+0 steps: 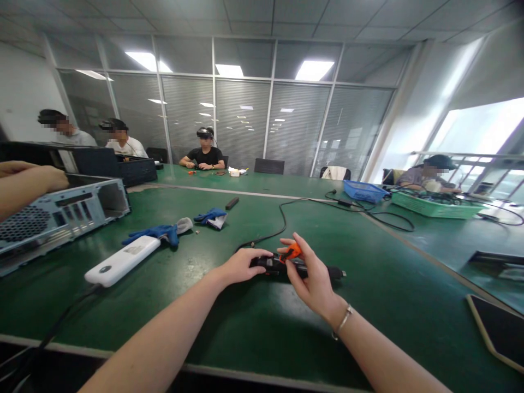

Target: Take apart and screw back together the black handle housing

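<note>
Black elongated tool (279, 266) is lying on the green table (262, 333), mid-width, closer to the near edge than the far one, long axis roughly parallel to the near edge, metal tip (344, 273) to the right. Your left hand (239, 267) has its left end between thumb and fingers. Your right hand (313, 278) is pinching an orange-and-black piece (292, 251) right over its middle; contact between the two, can't tell. Black cable (282, 218) runs just behind the tool, then off toward the blue basket (364, 191) and green basket (438, 206) on the right. Left side: white device (123, 261) with a cord, blue-and-grey glove (164, 233) touching its far end, second glove (212, 217) beyond, dark bar (232, 203) beside that. Metal case (82, 213) at the left edge, co-worker's hand (53, 177) over it. Phone-like slab (499, 327) near the right near corner.
</note>
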`<state>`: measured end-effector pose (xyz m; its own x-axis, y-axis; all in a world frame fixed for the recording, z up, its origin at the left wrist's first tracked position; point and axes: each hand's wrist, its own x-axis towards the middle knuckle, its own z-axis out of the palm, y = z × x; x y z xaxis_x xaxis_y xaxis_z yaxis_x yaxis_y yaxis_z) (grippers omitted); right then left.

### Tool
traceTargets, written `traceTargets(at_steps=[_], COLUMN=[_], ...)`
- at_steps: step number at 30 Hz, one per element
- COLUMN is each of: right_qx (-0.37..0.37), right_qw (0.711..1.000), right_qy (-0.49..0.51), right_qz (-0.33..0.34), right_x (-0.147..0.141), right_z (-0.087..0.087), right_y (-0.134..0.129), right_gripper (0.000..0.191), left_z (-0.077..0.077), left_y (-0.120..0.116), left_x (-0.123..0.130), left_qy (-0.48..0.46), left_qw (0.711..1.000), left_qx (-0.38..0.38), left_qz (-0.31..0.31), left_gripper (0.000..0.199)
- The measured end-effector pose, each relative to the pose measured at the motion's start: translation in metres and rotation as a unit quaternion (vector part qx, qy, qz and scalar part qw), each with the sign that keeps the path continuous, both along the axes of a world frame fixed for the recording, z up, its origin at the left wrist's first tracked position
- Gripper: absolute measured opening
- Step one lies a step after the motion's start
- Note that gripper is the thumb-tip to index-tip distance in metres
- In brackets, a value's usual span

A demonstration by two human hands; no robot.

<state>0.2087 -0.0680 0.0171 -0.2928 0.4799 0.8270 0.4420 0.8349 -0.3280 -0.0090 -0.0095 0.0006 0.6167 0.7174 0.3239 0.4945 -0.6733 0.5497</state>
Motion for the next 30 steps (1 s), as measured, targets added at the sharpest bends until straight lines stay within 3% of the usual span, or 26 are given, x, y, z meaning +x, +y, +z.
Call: traceTargets(at_steps=[5, 10, 16, 22, 30], right_qx=[0.036, 0.001, -0.026, -0.046, -0.076], right_qw=[0.999, 0.996, 0.98, 0.978, 0.988], right_qy=[0.006, 0.086, 0.178, 0.192, 0.109], right_qz=[-0.032, -0.004, -0.085, -0.066, -0.073], right_x=[0.0, 0.005, 0.011, 0.011, 0.006], right_z=[-0.001, 0.001, 0.012, 0.009, 0.007], right_y=[0.004, 0.005, 0.009, 0.016, 0.02], right_gripper=[0.058, 0.065, 0.07, 0.066, 0.063], left_z=[-0.002, -0.001, 0.008, 0.011, 0.007], left_y=[0.001, 0.001, -0.008, -0.013, -0.011], left_x=[0.0, 0.0, 0.006, 0.011, 0.012], left_qy=[-0.015, -0.011, 0.008, 0.032, 0.041], left_qw=[1.0, 1.0, 0.999, 0.998, 0.998], left_qx=[-0.002, -0.027, -0.028, -0.02, -0.013], left_qz=[-0.002, -0.002, -0.037, -0.045, -0.048], left_gripper=[0.047, 0.045, 0.044, 0.044, 0.047])
